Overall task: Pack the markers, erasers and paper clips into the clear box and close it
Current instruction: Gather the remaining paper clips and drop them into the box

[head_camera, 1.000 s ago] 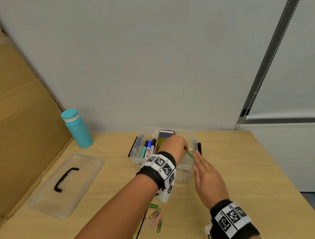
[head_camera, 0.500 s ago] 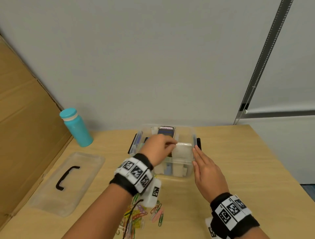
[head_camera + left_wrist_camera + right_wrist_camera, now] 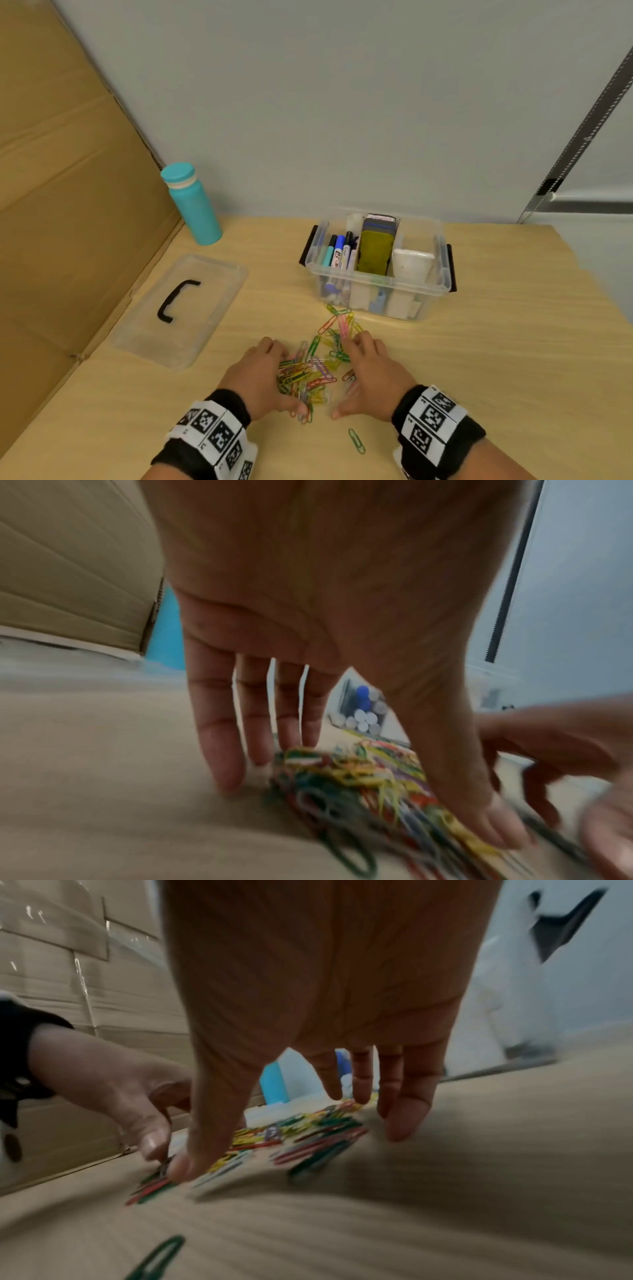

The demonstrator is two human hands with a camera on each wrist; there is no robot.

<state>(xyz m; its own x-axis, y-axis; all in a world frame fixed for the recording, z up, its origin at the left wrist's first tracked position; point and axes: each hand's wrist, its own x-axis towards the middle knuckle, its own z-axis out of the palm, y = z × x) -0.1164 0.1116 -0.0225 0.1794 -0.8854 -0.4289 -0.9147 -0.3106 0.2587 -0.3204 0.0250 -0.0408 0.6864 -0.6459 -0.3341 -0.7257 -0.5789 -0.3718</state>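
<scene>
Two hands bracket the paper clips [image 3: 313, 371] on the desk [image 3: 479, 359] in the head view, left hand [image 3: 262, 375] and right hand [image 3: 371, 375] cupped to herd them; the clear box [image 3: 376, 294], markers and erasers inside, stands open beyond. Left wrist view: fingers [image 3: 219, 737] spread, straight, raking. Right wrist view: fingers [image 3: 407, 1096] likewise, gripping nothing.

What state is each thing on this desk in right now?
Box: open, upright, markers and erasers inside.
Lid: off, flat on the table left of the box.
Paper clips: loose pile on the table, not packed.
Green clip: alone, apart from the pile.
Bottle: upright, capped.
Left hand: open, cupping the pile.
Right hand: open, cupping the other side.
</scene>
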